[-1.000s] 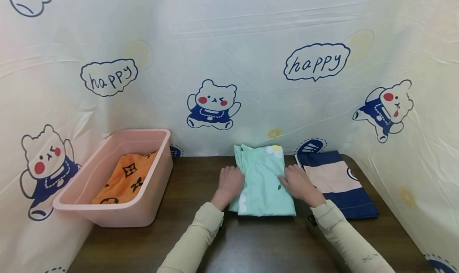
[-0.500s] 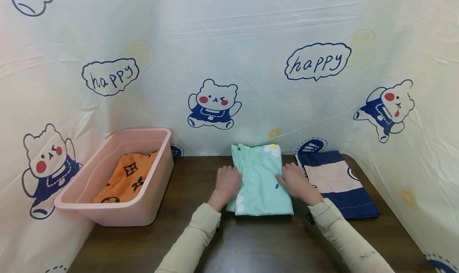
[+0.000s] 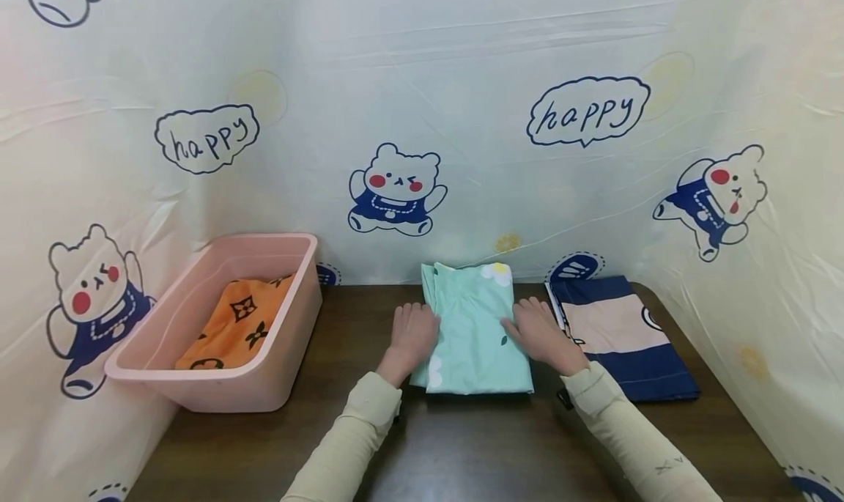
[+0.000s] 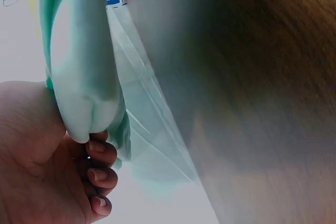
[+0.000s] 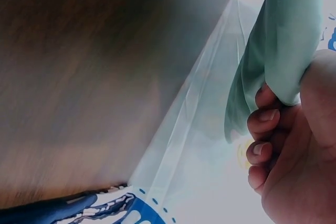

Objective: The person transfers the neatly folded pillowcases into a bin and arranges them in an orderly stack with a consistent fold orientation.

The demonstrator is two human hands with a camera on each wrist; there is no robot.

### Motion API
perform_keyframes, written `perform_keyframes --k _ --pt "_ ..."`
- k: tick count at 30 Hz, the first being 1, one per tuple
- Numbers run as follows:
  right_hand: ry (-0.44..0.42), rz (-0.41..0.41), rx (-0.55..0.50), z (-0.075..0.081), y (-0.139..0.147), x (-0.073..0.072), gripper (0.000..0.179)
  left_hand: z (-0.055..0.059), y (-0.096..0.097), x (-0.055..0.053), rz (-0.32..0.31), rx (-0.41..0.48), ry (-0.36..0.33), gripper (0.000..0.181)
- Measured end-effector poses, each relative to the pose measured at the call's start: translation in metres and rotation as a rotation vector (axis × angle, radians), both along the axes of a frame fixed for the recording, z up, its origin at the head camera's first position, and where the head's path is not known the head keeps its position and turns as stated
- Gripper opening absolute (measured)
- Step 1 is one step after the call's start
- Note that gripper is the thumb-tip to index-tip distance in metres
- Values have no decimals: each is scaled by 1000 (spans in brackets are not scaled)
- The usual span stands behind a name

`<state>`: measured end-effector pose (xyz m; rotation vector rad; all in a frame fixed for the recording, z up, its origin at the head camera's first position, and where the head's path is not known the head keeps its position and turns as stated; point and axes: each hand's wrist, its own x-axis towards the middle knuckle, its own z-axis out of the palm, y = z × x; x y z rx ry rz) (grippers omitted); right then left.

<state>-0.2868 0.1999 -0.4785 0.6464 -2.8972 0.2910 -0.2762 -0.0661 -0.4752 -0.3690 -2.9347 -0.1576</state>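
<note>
A folded mint-green cloth (image 3: pixel 471 333) with white flower prints is held between both hands in the middle of the head view. My left hand (image 3: pixel 414 333) grips its left edge, fingers curled underneath in the left wrist view, where the cloth (image 4: pixel 86 61) hangs in a thick fold. On the opposite edge my right hand (image 3: pixel 542 331) pinches it, thumb over the top. The right wrist view shows those fingers (image 5: pixel 262 121) bent under the cloth (image 5: pixel 289 35). Both wrists have cream sleeves around them.
A pink plastic tub (image 3: pixel 277 374) stands at the left, with an orange patterned cloth (image 3: pixel 240 322) inside. To the right lies a folded navy and pale pink cloth (image 3: pixel 633 341) near the right forearm. A cartoon-printed sheet (image 3: pixel 461 121) encloses the brown table (image 3: pixel 461 451).
Both hands have shifted slowly left together, carrying the mint-green cloth with them. Its gap from the navy and pink cloth has widened. The tub's contents look the same.
</note>
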Motion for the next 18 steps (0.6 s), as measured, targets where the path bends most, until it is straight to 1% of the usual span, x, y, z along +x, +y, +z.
perform_keyframes --k 3,6,10,18 --pt "15 4 5 0 -3 -1 31 -1 -3 -1 1 -6 14 37" --pt "10 5 4 0 -6 -1 31 -2 -6 -3 0 -7 24 37" --pt "0 6 2 3 -9 -2 32 0 -9 -2 6 -2 21 37" --pt "0 10 -5 8 -16 -1 32 11 -13 1 20 5 20 36"
